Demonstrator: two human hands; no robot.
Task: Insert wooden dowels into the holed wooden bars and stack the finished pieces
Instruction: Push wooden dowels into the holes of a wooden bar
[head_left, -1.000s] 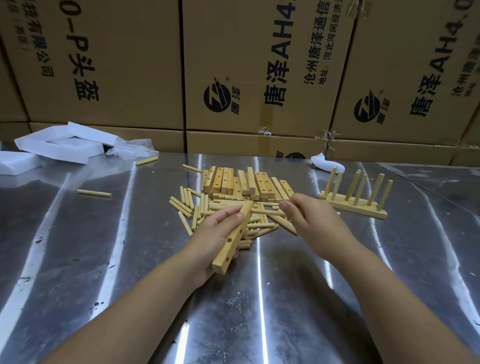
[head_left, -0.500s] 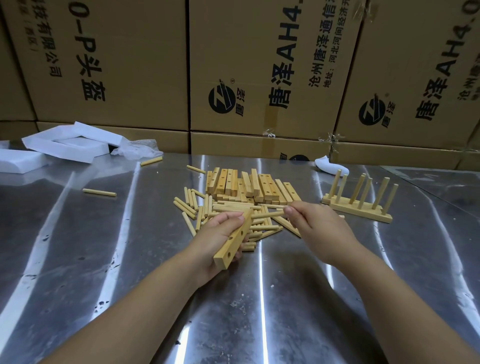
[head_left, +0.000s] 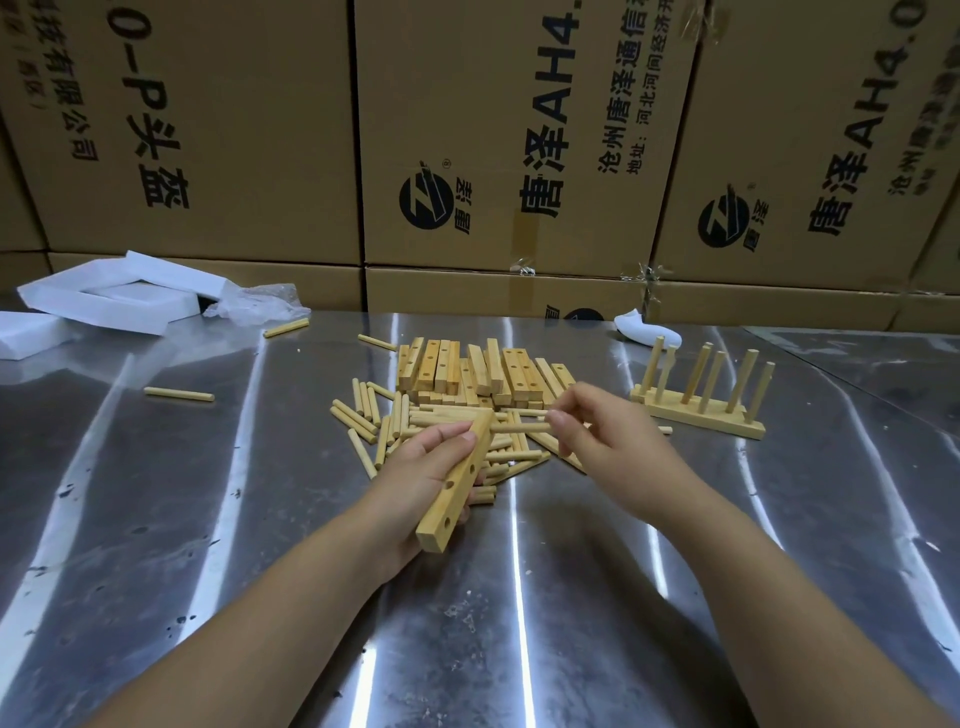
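Left hand (head_left: 421, 478) grips the holed bar (head_left: 457, 480); right hand (head_left: 608, 436) pinches a dowel (head_left: 522, 427) beside the left fingers (head_left: 454, 435). Square its tip to a hole, then push straight.

This was a small factory or warehouse work area, not a home. Stacked cardboard cartons (head_left: 197, 130), printed with a brand logo and Chinese lettering, walled off the whole back of the view, set one on another. In front of them ran a bare sheet-metal worktop (head_left: 156, 545), scuffed and streaked with reflected light. Bulk stock lay on it: a heap of identical holed bars (head_left: 467, 366) and loose dowels (head_left: 363, 415), with one finished piece (head_left: 698, 418) to the right. White foam packing blocks (head_left: 119, 299) and crumpled clear plastic (head_left: 260, 306) lay at the far left.
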